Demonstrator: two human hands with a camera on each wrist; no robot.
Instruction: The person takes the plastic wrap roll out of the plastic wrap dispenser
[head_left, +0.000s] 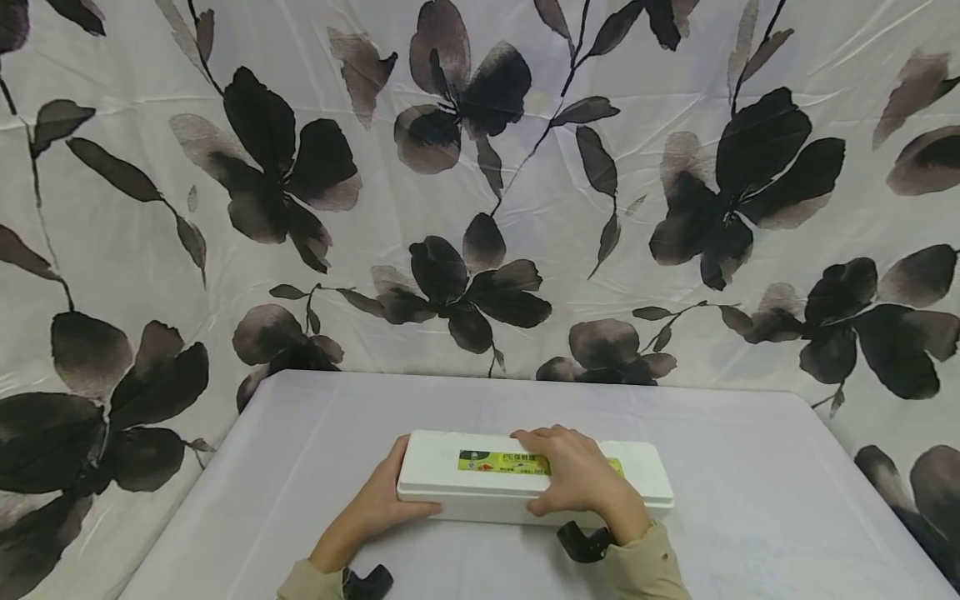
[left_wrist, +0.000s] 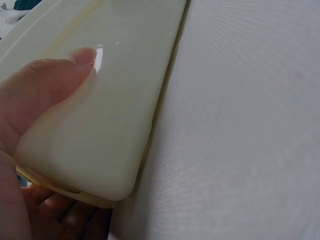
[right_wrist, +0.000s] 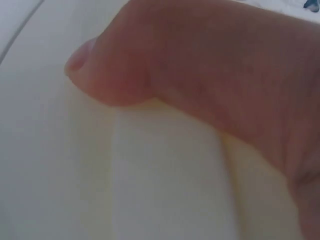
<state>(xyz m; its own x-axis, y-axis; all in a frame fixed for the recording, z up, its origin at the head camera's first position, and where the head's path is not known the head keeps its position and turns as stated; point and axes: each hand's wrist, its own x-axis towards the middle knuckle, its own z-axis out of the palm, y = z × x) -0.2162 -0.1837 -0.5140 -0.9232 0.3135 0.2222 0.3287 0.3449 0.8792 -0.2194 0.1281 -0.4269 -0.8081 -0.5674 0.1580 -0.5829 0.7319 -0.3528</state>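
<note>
While both hands hold white box (head_left: 480,479) on bench (head_left: 750,500): left hand (head_left: 378,504) wraps its left end, thumb on front; right hand (head_left: 573,475) curls over lid, above label (head_left: 498,462). Step, judged: steadying before opening. Next move needs lid lifted, base pinned.

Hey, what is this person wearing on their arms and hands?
Both hands are bare: the left hand and right hand show no gloves or rings. Each forearm wears a beige long sleeve ending at the wrist. A small black device, likely the camera mount, sits at each wrist.
</note>
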